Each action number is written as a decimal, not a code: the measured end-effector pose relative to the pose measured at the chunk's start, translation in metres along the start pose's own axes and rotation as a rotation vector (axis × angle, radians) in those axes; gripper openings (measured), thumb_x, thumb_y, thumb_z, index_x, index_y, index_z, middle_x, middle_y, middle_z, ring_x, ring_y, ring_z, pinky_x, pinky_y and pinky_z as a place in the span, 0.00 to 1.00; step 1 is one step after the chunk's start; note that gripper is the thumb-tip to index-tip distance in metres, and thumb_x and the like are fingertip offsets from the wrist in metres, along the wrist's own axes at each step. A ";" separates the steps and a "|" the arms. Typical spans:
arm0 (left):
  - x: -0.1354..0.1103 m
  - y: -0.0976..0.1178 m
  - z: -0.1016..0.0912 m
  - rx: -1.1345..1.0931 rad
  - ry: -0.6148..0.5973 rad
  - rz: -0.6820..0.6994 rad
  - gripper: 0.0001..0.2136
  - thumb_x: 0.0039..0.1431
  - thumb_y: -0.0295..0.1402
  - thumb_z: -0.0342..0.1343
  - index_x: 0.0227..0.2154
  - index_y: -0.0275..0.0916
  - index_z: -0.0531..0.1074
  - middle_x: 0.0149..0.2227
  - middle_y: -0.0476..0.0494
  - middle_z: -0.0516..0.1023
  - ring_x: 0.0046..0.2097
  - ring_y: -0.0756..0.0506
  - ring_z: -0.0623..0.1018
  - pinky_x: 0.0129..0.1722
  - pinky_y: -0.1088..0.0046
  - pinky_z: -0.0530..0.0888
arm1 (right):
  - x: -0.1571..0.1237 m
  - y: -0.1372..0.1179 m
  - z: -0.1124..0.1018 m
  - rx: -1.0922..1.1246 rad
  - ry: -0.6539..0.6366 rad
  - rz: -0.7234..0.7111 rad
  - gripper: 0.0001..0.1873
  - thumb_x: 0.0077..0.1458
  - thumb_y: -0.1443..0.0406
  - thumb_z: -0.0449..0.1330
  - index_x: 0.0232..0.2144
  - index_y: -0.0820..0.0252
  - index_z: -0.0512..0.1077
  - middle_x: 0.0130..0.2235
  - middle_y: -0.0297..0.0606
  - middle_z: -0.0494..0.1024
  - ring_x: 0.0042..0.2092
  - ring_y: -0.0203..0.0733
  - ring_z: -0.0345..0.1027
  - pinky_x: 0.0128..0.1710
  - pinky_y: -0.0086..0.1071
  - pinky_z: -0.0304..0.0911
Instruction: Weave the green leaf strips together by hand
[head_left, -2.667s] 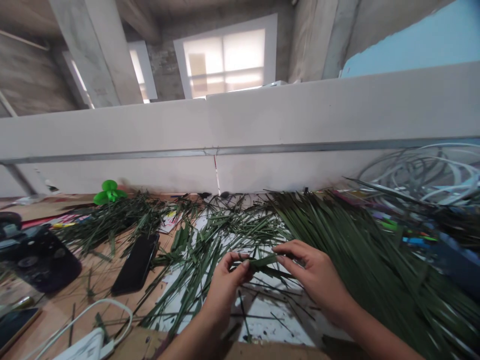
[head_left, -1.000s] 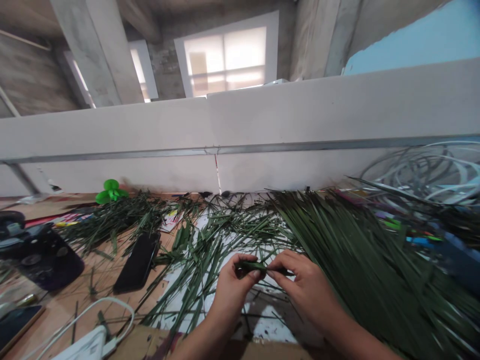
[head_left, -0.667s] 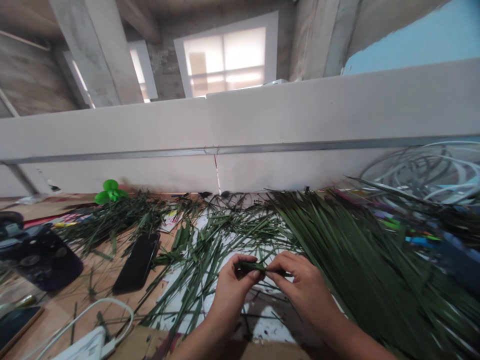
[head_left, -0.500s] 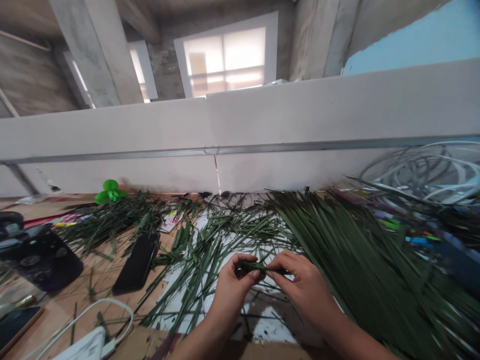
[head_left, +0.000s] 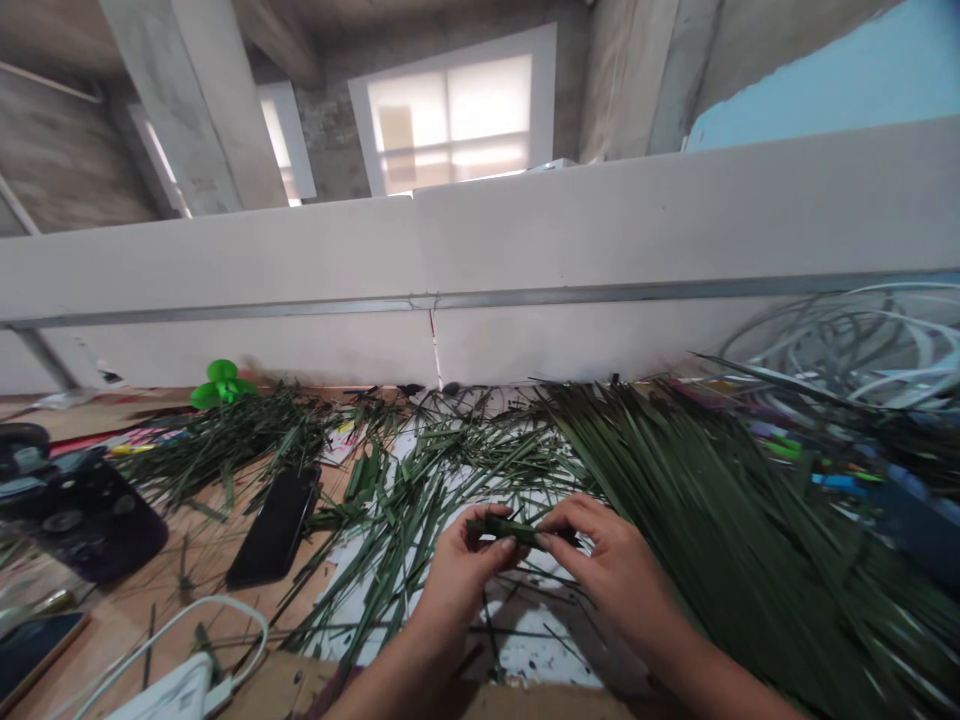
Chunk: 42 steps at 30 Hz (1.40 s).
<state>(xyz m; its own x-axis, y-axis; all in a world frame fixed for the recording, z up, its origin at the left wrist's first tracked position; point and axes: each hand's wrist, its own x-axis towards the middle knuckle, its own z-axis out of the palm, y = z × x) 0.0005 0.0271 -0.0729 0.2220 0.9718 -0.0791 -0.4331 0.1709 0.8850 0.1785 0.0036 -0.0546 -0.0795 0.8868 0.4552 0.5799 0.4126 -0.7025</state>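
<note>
Between my two hands is a short, dark green folded leaf strip (head_left: 517,530), held level above the white sheet (head_left: 544,655). The fingers and thumb of my left hand (head_left: 469,560) pinch its left part. On its right part, my right hand (head_left: 600,550) closes thumb against fingers. My fingers cover some of the strip, so its full shape is hidden. Loose cut leaf strips (head_left: 397,550) lie on the sheet beyond and left of my hands. A large fan of long green leaves (head_left: 720,520) spreads just right of my right hand.
At the left lie a black phone (head_left: 274,525), a dark patterned container (head_left: 79,510) and a white power bank (head_left: 169,695) with a cable. A bright green clover-shaped object (head_left: 223,384) stands behind a leaf heap. White cables (head_left: 862,340) coil at the right, near the white partition (head_left: 562,240).
My hands have shifted slightly apart, and more of the folded leaf strip shows between them. The right hand has risen a little. Things on the table stay put.
</note>
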 end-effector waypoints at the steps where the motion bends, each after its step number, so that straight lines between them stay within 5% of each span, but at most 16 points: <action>1: 0.000 0.000 0.001 0.000 -0.001 0.005 0.24 0.31 0.35 0.77 0.34 0.35 0.76 0.30 0.45 0.81 0.31 0.47 0.80 0.38 0.70 0.77 | -0.001 -0.001 0.000 -0.010 0.003 -0.009 0.06 0.57 0.66 0.61 0.28 0.55 0.75 0.32 0.34 0.76 0.38 0.44 0.69 0.39 0.35 0.60; 8: -0.002 0.004 0.005 0.045 -0.006 0.017 0.22 0.31 0.36 0.77 0.31 0.35 0.77 0.28 0.44 0.80 0.31 0.47 0.79 0.38 0.70 0.77 | -0.003 -0.003 0.001 -0.045 -0.007 -0.035 0.07 0.58 0.65 0.60 0.28 0.55 0.75 0.32 0.35 0.76 0.37 0.44 0.70 0.38 0.36 0.61; 18: -0.003 0.011 -0.005 0.118 0.049 0.029 0.20 0.46 0.36 0.70 0.42 0.36 0.75 0.37 0.40 0.81 0.38 0.44 0.80 0.37 0.70 0.75 | 0.008 0.006 -0.015 0.094 0.076 0.022 0.12 0.62 0.59 0.55 0.37 0.55 0.77 0.40 0.40 0.79 0.42 0.46 0.72 0.42 0.36 0.65; 42: 0.003 0.010 -0.009 0.002 0.054 0.012 0.23 0.46 0.36 0.71 0.44 0.36 0.72 0.35 0.44 0.80 0.35 0.47 0.80 0.39 0.71 0.75 | 0.009 0.008 -0.014 0.102 0.036 0.028 0.07 0.58 0.62 0.59 0.34 0.54 0.78 0.35 0.36 0.77 0.38 0.44 0.71 0.39 0.34 0.63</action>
<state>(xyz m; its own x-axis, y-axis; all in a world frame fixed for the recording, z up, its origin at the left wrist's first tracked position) -0.0110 0.0328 -0.0680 0.1694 0.9812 -0.0926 -0.4342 0.1586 0.8867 0.1936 0.0120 -0.0489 -0.0345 0.8911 0.4525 0.4959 0.4083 -0.7664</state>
